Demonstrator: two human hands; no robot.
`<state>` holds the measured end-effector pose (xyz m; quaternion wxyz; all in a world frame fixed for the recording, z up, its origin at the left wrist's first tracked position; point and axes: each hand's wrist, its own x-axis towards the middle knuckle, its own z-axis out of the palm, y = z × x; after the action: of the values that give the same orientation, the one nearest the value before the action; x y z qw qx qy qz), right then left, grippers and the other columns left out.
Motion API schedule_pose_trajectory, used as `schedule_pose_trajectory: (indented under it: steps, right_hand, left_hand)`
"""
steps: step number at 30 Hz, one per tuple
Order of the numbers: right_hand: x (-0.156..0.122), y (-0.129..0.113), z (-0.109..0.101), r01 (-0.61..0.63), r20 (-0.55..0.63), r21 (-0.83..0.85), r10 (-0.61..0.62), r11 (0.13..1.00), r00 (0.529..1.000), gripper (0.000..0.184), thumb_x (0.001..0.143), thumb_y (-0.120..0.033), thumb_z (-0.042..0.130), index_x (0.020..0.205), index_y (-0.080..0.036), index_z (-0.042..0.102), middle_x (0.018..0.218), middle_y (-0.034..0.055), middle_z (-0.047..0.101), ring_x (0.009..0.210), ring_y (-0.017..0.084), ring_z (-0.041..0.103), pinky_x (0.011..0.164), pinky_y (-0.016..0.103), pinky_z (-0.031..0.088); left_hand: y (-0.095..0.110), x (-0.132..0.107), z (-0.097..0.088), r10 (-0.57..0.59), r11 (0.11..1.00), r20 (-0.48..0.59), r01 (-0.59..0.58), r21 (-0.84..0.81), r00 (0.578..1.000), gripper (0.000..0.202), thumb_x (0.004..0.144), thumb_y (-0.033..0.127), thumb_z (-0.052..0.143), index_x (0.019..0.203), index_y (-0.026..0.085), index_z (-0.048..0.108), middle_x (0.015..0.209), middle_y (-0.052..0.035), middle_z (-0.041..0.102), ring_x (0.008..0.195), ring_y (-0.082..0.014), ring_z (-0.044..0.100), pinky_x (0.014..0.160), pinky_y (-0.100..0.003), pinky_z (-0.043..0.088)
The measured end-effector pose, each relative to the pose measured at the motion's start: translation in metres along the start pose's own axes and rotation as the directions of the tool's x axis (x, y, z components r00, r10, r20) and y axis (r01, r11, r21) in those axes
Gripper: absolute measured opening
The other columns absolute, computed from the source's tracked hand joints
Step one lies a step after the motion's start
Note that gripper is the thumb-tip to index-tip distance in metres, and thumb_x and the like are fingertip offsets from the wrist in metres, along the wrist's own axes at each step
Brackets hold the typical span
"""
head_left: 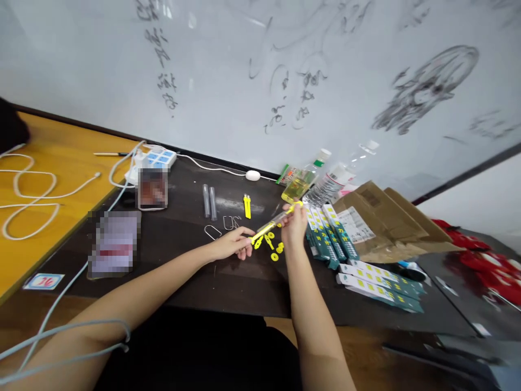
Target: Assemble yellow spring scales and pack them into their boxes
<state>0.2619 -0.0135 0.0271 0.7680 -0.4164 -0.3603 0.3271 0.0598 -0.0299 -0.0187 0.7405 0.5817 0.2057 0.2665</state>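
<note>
Nearest, both forearms reach across the dark table [195, 282]; left hand [232, 244] fingertips pinch the near yellow end of one clear tube [273, 222], right hand [293, 225] fingers pinch its far end, just above the tabletop; seemingly fitting an end piece, which needs steady alignment; about four loose yellow pieces [273, 247] beneath, two spare tubes [209, 202] far-left, about seven green packs [329, 233] right.

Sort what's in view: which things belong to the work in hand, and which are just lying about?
In hand: left hand and right hand gripping the clear tube by its ends; loose yellow parts beneath; spare tubes; probably the teal boxes.
Lying about: power strip, bottles, cardboard, white puck.
</note>
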Motion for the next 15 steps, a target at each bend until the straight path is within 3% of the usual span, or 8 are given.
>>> schedule_pose_trajectory:
  steps: [3, 6, 9, 12, 15]
  right_hand:
    - [0.001, 0.002, 0.001, 0.038, -0.057, -0.013, -0.039, 0.999, 0.998, 0.040, 0.077, -0.052, 0.060, 0.102, -0.023, 0.047, 0.065, -0.0087, 0.056, 0.036, 0.001, 0.030, 0.033, 0.013, 0.023]
    - [-0.008, 0.007, 0.011, -0.005, 0.071, -0.022, 0.006, 1.000, 0.997, 0.041, 0.078, -0.050, 0.061, 0.105, -0.025, 0.043, 0.067, -0.0075, 0.060, 0.036, 0.002, 0.035, 0.034, 0.013, 0.026]
    - [-0.015, 0.008, 0.017, 0.005, 0.174, -0.034, 0.001, 0.999, 0.985, 0.040, 0.079, -0.046, 0.062, 0.108, -0.026, 0.042, 0.069, -0.0067, 0.062, 0.038, 0.003, 0.038, 0.034, 0.014, 0.027]
    - [-0.015, 0.006, 0.016, 0.061, 0.129, -0.023, -0.058, 0.998, 0.990, 0.038, 0.080, -0.045, 0.061, 0.107, -0.026, 0.042, 0.067, -0.0075, 0.060, 0.038, 0.003, 0.037, 0.034, 0.013, 0.026]
    - [-0.015, 0.005, 0.016, -0.010, 0.160, -0.042, 0.016, 0.999, 0.987, 0.041, 0.080, -0.048, 0.059, 0.110, -0.026, 0.043, 0.067, -0.0075, 0.059, 0.037, 0.003, 0.037, 0.034, 0.013, 0.026]
  left_hand:
    - [0.004, 0.000, 0.001, 0.097, 0.995, -0.030, -0.097, -0.026, 0.995, 0.052, 0.086, 0.028, 0.058, 0.130, 0.016, 0.033, 0.073, 0.0009, 0.064, 0.057, -0.0081, 0.058, 0.061, -0.026, 0.044]
    - [0.004, 0.001, 0.000, 0.119, 0.993, -0.107, -0.119, 0.011, 0.987, 0.066, 0.086, 0.023, 0.056, 0.141, 0.017, 0.019, 0.071, 0.0018, 0.063, 0.055, -0.0088, 0.058, 0.059, -0.026, 0.044]
    - [0.003, 0.003, -0.003, 0.085, 0.996, -0.151, -0.080, 0.034, 0.985, 0.071, 0.086, 0.021, 0.055, 0.144, 0.015, 0.014, 0.067, 0.0031, 0.062, 0.051, -0.0089, 0.056, 0.056, -0.025, 0.043]
    - [0.005, 0.002, -0.004, 0.137, 0.991, -0.132, -0.136, 0.017, 0.982, 0.072, 0.086, 0.022, 0.056, 0.144, 0.015, 0.015, 0.068, 0.0023, 0.063, 0.053, -0.0086, 0.057, 0.058, -0.025, 0.043]
    - [0.008, -0.001, -0.003, 0.153, 0.988, -0.096, -0.153, 0.003, 0.984, 0.081, 0.085, 0.023, 0.058, 0.147, 0.019, 0.008, 0.069, 0.0018, 0.064, 0.054, -0.0092, 0.059, 0.058, -0.025, 0.043]
